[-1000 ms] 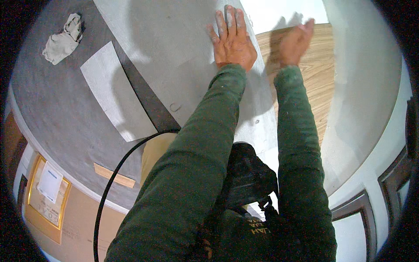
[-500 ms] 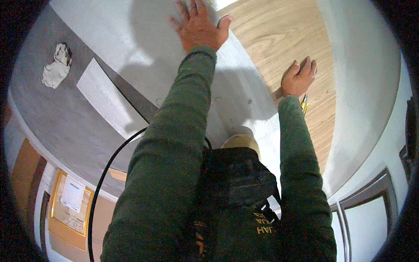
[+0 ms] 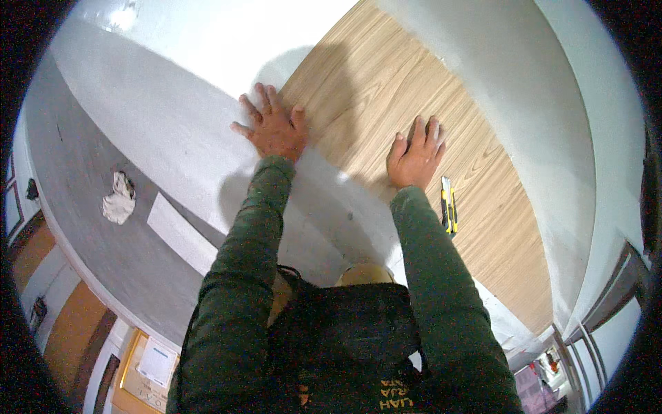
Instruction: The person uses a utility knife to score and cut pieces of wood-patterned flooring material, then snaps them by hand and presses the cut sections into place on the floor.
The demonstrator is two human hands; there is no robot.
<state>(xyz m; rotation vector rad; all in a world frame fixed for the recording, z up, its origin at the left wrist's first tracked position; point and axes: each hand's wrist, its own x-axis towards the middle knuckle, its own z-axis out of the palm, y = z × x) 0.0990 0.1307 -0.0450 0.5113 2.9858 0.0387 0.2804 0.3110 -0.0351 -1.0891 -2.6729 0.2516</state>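
Observation:
My left hand (image 3: 277, 131) lies with spread fingers at the left edge of a wood-grain sheet (image 3: 483, 207), where it meets a pale grey surface (image 3: 158, 103). Nothing is in it. Further right, my right hand (image 3: 417, 157) rests on the wood-grain sheet with its fingers stretched forward, also holding nothing. A yellow and black utility knife (image 3: 449, 205) lies on the sheet just right of my right wrist. Both forearms wear dark green sleeves.
A crumpled off-white cloth (image 3: 120, 199) lies on the dark grey surface (image 3: 89, 159) at left, beside a pale rectangular strip (image 3: 181, 233). Below left stands a gold-framed board (image 3: 141, 366) with a paper on it. A pale grey band (image 3: 524, 117) borders the sheet's right side.
The view has shifted, showing more of the wood-grain sheet and the whole knife. My left hand has come nearer, to the sheet's left edge. My right hand stays on the sheet, its fingers straighter.

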